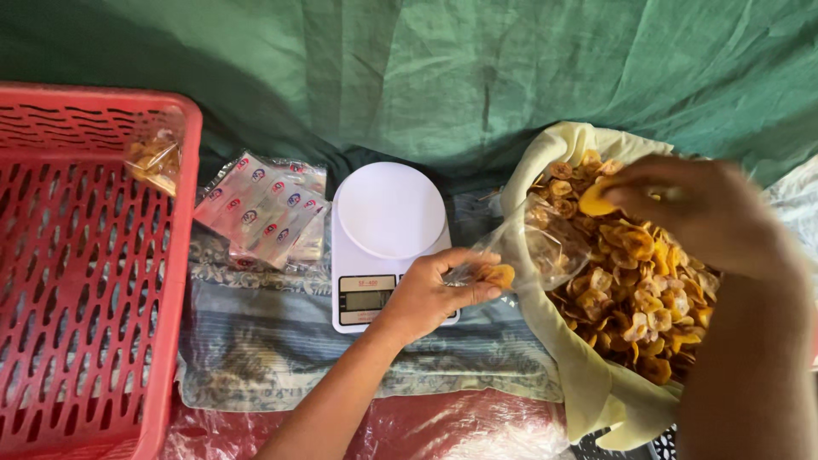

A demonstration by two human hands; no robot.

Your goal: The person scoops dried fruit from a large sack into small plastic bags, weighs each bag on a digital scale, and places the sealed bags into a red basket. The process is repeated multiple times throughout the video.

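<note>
A green tarp (477, 68) fills the far side of the scene, and a red slatted crate (77, 281) stands at the left with one filled packet of chips (153, 160) leaning in its far right corner. On the right a pale yellow cloth (588, 383) lines a container heaped with golden banana chips (639, 290). A patterned blue cloth (273, 341) lies in the middle under a white kitchen scale (388, 243), whose round plate sits far and whose display faces near. Just left of the scale lies a fanned stack of empty printed pouches (260, 211). Between scale and chip heap, a clear plastic bag (537, 247) lies with its long axis running left to right, its open mouth turned toward the chips at the right. The left hand (434, 294) pinches the bag's left edge between thumb and fingers. The right hand (707, 213), blurred, hovers over the heap's far side, its fingers closed on a few chips.
</note>
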